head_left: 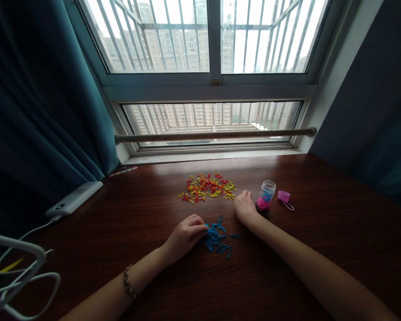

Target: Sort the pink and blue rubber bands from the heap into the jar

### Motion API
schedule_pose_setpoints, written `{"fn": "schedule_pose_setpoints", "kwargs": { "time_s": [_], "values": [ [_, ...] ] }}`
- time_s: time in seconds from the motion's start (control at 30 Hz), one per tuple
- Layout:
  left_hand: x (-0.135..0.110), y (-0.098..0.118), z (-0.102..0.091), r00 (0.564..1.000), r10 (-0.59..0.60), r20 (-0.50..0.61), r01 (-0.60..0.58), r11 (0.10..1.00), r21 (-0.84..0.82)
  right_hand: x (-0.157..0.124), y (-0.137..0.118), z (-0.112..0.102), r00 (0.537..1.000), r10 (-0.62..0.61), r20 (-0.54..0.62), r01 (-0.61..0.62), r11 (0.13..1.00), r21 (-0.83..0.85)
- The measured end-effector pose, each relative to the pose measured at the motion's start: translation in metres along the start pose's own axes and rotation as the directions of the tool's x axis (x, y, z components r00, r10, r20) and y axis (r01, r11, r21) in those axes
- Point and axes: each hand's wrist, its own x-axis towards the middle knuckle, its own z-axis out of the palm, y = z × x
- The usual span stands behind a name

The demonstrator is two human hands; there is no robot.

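Note:
My left hand (186, 235) rests on the dark wooden table (314, 249), its fingers curled at the left edge of a small heap of blue elastic bands (217, 236). My right hand (244, 207) lies further back with fingers bent, between a scattered pile of red and yellow bands (209, 187) and a small clear jar (265, 195). The jar stands upright and uncapped, holding pink and blue bands. The hand sits just left of the jar; I cannot tell whether it touches it. A pink lid (284, 197) with a loop lies right of the jar.
A white power bank (74, 198) with a cable lies at the table's left edge, beside a teal curtain (43, 102). White wire loops (23, 276) sit at the near left corner. A barred window (209, 67) with a rail runs behind the table.

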Motion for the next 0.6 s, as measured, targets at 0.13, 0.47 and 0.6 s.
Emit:
{"fn": "schedule_pose_setpoints", "kwargs": {
  "time_s": [0.13,0.47,0.6],
  "values": [
    [0.0,0.0,0.0,1.0,0.013,-0.022,-0.013,1.0,0.002,-0.009,-0.003,-0.011,0.998,-0.052,-0.035,0.051,0.999,-0.015],
    [-0.003,0.001,-0.001,0.983,-0.142,-0.12,0.139,0.99,-0.033,-0.067,-0.027,-0.068,0.849,-0.478,0.225,0.408,0.863,0.297],
    [0.002,0.012,-0.008,0.97,-0.212,-0.119,0.192,0.969,-0.157,-0.065,-0.022,-0.061,0.871,-0.489,0.04,0.415,0.777,0.474]
  ]
}}
